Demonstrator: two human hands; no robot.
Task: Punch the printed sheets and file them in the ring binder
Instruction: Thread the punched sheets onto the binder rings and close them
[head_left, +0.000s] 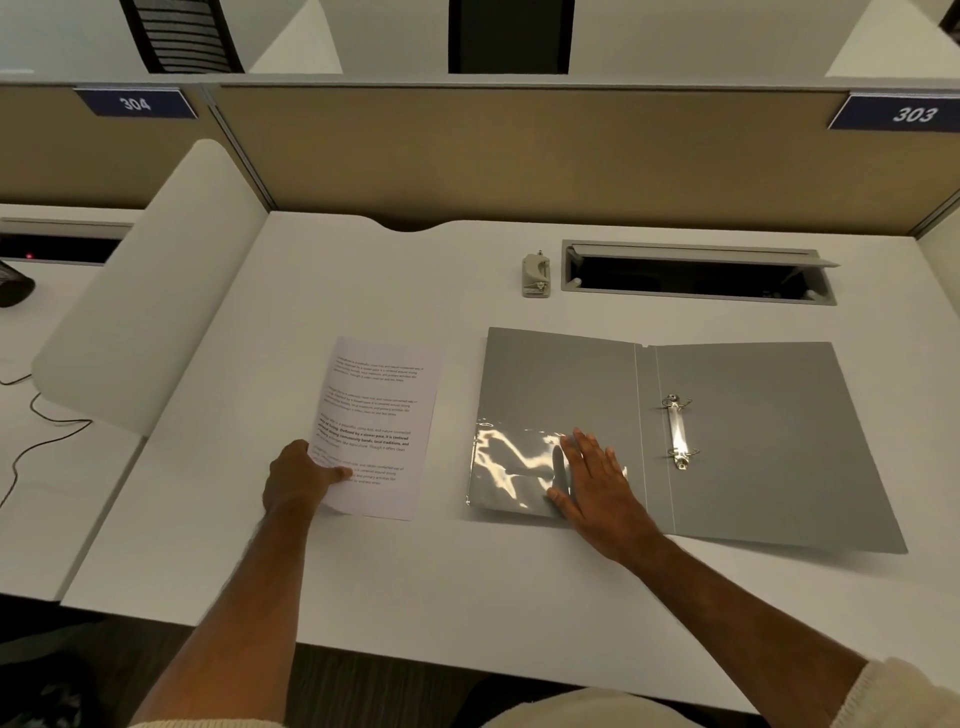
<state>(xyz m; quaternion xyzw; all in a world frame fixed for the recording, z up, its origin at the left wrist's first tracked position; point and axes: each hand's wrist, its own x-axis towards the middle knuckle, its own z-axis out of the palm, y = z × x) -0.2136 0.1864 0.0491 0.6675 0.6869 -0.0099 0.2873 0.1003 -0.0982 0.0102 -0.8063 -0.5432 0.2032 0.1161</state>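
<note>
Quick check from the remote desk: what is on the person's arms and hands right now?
Both forearms are bare. The left hand and right hand show no gloves; no rings or watch are visible. A cream knitted sleeve, pushed up, shows at the right arm's lower edge.

Bare desk (415, 587) fills the lower middle of the frame, an open stretch in front of everything. At centre the sheets (382, 421) lie flat, with the left hand (296, 480) on their lower left corner. A narrow strip of bare desk runs between them and the open binder (753, 441) at right, whose upright rings (679, 431) stand in its fold. The right hand (592, 483) lies flat on the shiny pocket (514, 467) on the binder's left cover. Above, the punch (536, 274) stands just left of the open cable hatch (696, 273). A divider (150, 291) walls off the left; a panel (519, 156) closes the top.
</note>
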